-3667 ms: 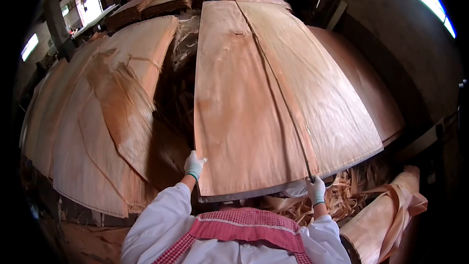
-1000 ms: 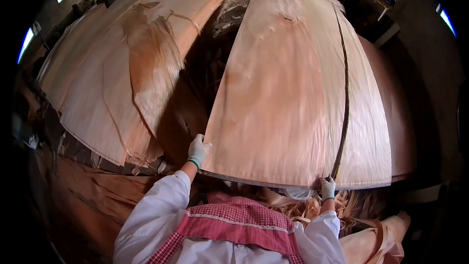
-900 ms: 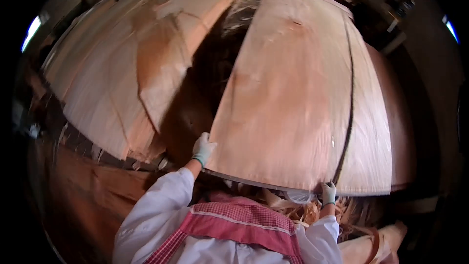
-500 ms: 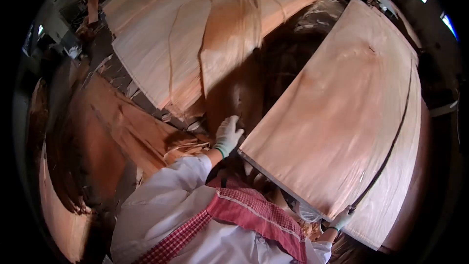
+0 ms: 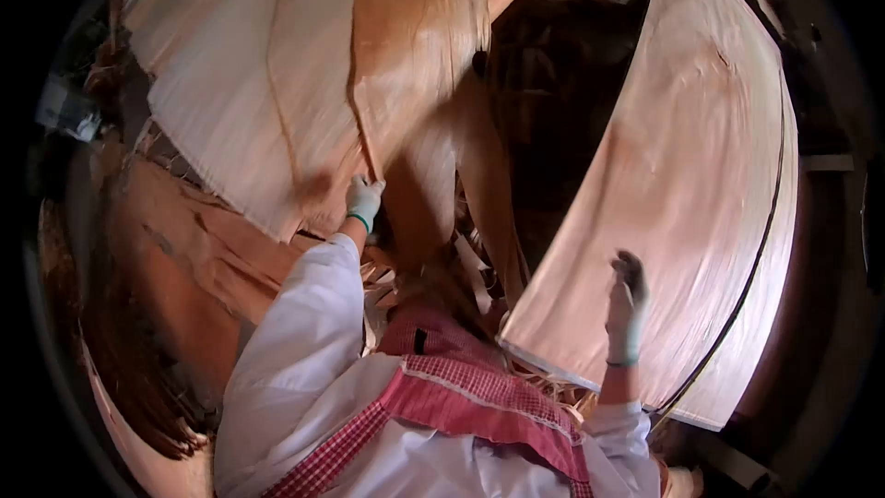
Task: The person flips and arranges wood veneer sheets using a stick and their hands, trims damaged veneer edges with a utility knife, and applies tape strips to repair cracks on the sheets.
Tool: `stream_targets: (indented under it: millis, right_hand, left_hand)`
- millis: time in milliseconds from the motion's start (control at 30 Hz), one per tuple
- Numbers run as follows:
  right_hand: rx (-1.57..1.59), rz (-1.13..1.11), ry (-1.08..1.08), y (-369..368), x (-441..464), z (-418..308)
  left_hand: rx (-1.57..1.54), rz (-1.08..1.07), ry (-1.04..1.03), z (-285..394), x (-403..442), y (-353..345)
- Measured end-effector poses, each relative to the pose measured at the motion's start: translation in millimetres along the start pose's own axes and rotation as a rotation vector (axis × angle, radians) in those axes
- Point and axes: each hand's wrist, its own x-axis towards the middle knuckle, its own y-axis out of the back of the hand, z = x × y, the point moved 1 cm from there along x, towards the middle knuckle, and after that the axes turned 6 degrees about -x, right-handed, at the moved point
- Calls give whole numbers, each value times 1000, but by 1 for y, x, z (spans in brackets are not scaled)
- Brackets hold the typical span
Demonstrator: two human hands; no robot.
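Observation:
My left hand, in a white glove with a green cuff, is closed on the near edge of a reddish-brown wood veneer sheet. That sheet lies over a broad stack of paler veneer. My right hand, gloved with dark fingertips, is raised over the right-hand veneer stack. Its fingers look apart and slightly curled, somewhat blurred, with nothing visible in them. A long thin dark strip runs along the right side of that stack, away from my right hand.
Between the two stacks is a dark gap with torn veneer scraps. Large brown veneer pieces lie at the left, beside a bundle of dark, ragged strips. A pale bar shows at the far right.
My left hand has moved left and forward and closed on the veneer edge. My right hand has left the dark strip's near end and moved up over the right stack. The view has shifted.

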Motion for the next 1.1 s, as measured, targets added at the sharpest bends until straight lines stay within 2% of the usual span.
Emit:
stream_targets:
  millis: [33,100,133,167,233,267,300,333,367,433,500,533,567,600,633,667,700,733,767,833,867,900,967,1033,1067,1100]
  right_hand:
    - [-42,-49,-15,-41,26,-13]
    - [-138,-183,-99,-127,76,-57]
    - [-230,-211,-53,-168,115,-34]
    - [-376,-211,-64,-208,151,-20]
    - [-614,-247,-147,-262,210,47]
    - [-641,-259,-323,-283,237,102]
    - [-854,-205,-554,-301,246,101]
    - [-846,-229,-619,-308,254,127]
    - [-838,-253,-682,-313,257,154]
    - [-988,-199,-591,-315,249,249]
    - [-1000,-488,-700,-305,232,321]
    - [-953,-558,-710,-310,222,311]
    - [-756,-566,-729,-323,205,300]
    - [-556,-572,-758,-334,187,293]
    - [-207,-489,-770,-341,165,302]
    - [-61,-432,-820,-352,146,275]
    - [4,-405,-775,-364,130,225]
    - [71,-381,-731,-376,115,173]
    - [48,-416,-563,-387,97,159]
    - [-2,-479,-190,-402,56,153]
    - [-77,-458,-150,-397,46,128]
    - [-157,-437,-122,-388,38,94]
    - [-16,-431,-396,-371,27,57]
    - [-85,-369,-311,-342,8,43]
    - [-151,-303,-237,-319,-3,22]
    - [-215,-239,-160,-294,-14,4]
  left_hand:
    - [-5,-17,9,7,22,-1]
    - [-229,-34,-52,26,65,-2]
    - [-59,43,-22,16,85,-10]
    - [-31,47,127,59,79,7]
    - [-223,65,162,56,95,-6]
    - [-245,-14,169,49,106,-13]
    - [-265,-93,171,42,116,-17]
    - [-285,-170,175,32,123,-21]
    - [-292,-203,185,21,129,-24]
    - [-313,-265,203,1,135,-31]
    - [-437,-370,203,-10,132,-35]
    - [-496,-419,207,-6,127,-32]
    - [-558,-511,361,-2,123,-28]
    - [-660,-537,360,4,117,-29]
    - [-762,-566,355,11,110,-28]
    - [-555,-678,302,-7,108,-38]
    - [-348,-787,240,-42,109,-54]
    - [-466,-795,246,-37,101,-67]
    - [-585,-807,254,-30,92,-80]
    - [-445,-1228,233,34,81,-74]
    - [-659,-1183,231,37,64,-88]
    - [-586,-1275,332,72,51,-81]
    - [-39,-1294,370,87,43,-91]
    - [-438,-1159,263,113,13,-73]
    - [-402,-1157,305,111,12,-70]
    - [-323,-1055,147,121,3,-60]
